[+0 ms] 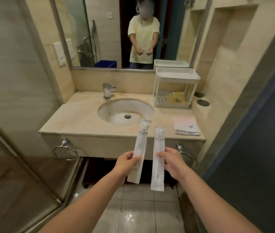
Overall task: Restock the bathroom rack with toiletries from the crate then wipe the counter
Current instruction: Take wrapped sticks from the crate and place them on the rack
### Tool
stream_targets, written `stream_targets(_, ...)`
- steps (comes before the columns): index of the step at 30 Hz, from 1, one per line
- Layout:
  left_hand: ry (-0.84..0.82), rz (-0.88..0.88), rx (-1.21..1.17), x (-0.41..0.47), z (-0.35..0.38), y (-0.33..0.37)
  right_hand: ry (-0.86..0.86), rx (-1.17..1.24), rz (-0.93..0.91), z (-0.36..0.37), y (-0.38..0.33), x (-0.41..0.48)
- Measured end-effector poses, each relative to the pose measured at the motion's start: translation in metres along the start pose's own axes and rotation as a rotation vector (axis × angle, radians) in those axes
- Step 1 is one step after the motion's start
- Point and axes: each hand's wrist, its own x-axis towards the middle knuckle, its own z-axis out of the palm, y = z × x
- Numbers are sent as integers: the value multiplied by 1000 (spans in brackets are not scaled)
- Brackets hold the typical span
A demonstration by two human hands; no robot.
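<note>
— Left hand [128, 163] pinches one white packet [141, 137] near its middle, thumb on the front. Right hand [170, 163] pinches a second packet [159, 142] the same way. Both packets stand nearly upright, side by side but apart, in the air at six o'clock from the sink [114, 106], short of the counter [72, 118].

— Where should they go?

— Rack [177, 79], at two o'clock from the sink, against the wall. I'd carry them up and right, clear of the basin, and lay them flat in the top tray [173, 73], lengthwise, printed ends the same way. One at a time seems safer. They look thin and light, so a mid-length pinch may let the ends droop and catch the rim.

— What's in the rack?

— Bottom tray [172, 105] holds yellowish packs [177, 98] toward its three o'clock end, and its nine o'clock end shows the grid floor. Top tray has a small dark mark I cannot identify.

— And the crate?

— Blue crate [106, 63] shows only in the mirror [99, 31], at twelve o'clock from the tap [108, 90], its contents hidden. Folded cloth [186, 125] lies on the counter at four o'clock from the sink, handy for wiping, I judge.
</note>
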Motion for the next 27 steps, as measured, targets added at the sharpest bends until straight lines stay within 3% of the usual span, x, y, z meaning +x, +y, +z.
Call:
stream_targets(11, -34, 10, 77, 91, 54, 37, 128, 86, -39, -48, -40, 74)
stream_targets(27, -140, -57, -47, 269, 115, 111, 188, 210, -11, -65, -126, 240)
